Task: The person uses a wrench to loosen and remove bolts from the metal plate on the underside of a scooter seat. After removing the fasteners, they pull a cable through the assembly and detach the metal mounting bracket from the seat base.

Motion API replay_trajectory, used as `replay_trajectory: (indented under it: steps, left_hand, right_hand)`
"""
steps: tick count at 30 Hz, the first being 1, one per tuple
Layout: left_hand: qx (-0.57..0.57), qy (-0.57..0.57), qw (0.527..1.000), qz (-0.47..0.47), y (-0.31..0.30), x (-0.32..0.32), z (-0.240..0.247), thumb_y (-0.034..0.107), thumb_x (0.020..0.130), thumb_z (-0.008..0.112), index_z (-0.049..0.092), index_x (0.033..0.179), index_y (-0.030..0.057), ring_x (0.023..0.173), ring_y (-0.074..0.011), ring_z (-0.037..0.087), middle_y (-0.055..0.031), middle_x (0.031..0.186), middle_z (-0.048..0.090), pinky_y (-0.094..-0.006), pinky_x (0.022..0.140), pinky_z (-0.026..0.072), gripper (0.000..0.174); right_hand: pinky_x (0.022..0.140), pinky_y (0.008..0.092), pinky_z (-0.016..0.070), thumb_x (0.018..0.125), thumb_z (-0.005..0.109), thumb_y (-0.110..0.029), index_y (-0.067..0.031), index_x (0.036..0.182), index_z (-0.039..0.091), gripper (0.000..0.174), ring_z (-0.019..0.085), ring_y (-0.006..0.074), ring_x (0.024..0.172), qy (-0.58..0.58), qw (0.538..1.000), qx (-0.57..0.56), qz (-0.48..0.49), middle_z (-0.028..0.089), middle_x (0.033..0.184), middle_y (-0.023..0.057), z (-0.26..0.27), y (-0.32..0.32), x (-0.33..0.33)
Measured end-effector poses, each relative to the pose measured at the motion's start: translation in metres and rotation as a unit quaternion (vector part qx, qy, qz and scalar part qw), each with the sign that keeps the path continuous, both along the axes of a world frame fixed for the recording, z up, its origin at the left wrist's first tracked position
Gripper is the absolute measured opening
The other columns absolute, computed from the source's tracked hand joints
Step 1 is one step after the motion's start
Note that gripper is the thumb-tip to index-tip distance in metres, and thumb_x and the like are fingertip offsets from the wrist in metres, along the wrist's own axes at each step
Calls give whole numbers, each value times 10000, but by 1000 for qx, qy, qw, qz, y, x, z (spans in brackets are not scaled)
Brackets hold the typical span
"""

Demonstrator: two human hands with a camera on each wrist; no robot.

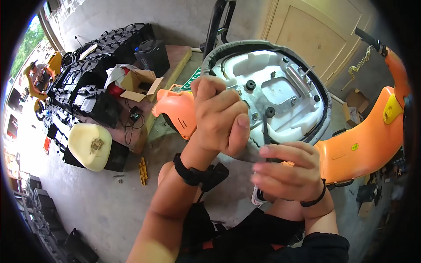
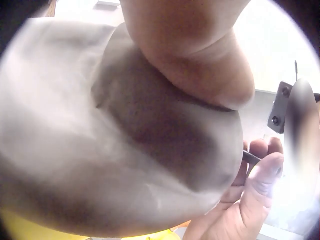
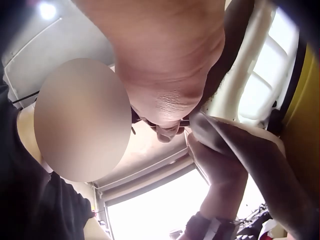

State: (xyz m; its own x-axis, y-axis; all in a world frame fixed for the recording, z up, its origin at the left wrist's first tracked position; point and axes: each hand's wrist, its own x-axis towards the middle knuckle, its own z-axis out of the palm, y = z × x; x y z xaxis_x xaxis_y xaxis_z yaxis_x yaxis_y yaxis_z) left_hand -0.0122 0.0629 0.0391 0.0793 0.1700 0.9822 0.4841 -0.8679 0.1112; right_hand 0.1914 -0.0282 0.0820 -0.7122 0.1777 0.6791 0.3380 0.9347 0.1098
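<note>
A scooter seat (image 1: 322, 118) is held up with its underside showing: a white plastic base (image 1: 254, 59), a metal bracket, black rubber feet and a dark cover wrapped round the rim. My left hand (image 1: 221, 118) grips the near-left edge of the seat, fingers curled over the rim. In the left wrist view the grey cover (image 2: 60, 130) bulges below that hand. My right hand (image 1: 289, 173) is by the near edge, pinching a slim dark metal rod-like tool (image 1: 265, 131) between thumb and fingers. The tool's far part lies over the white base; its lower end is hidden by the fingers.
An orange scooter body (image 1: 364, 153) stands behind and to the right. Black batteries (image 1: 101, 105) and an open cardboard box (image 1: 138, 83) are at left on a low platform. A cream foam seat pad (image 1: 90, 147) leans there, with yellow parts (image 1: 143, 171) on the concrete floor.
</note>
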Motion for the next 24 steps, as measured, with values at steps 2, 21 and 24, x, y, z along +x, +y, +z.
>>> replay_trajectory:
  steps: [2, 21, 24]
  left_hand:
    - [0, -3, 1000, 5, 0, 2, 2, 277, 799, 555, 574, 625, 114, 772, -257, 445, -11, 659, 507, -408, 784, 301, 239]
    - [-26, 14, 999, -16, -3, -5, -4, 319, 898, 506, 567, 613, 115, 828, -266, 441, -22, 687, 565, -389, 817, 333, 355]
    - [-34, 16, 998, -42, -1, -11, -2, 300, 850, 554, 569, 620, 118, 831, -264, 446, -11, 704, 557, -400, 832, 316, 294]
  right_hand:
    - [791, 311, 559, 840, 720, -88, -169, 1010, 724, 189, 709, 203, 1058, -41, 999, 16, 1, 703, 1095, -18, -4, -5, -3]
    - [560, 250, 460, 889, 812, -285, -38, 1049, 718, 309, 648, 134, 659, 336, 917, -192, -92, 676, 782, 51, -12, 15, 28]
    - [602, 223, 485, 964, 748, -251, -6, 1044, 679, 267, 682, 119, 717, 465, 798, -382, -31, 704, 826, 64, 1, 14, 25]
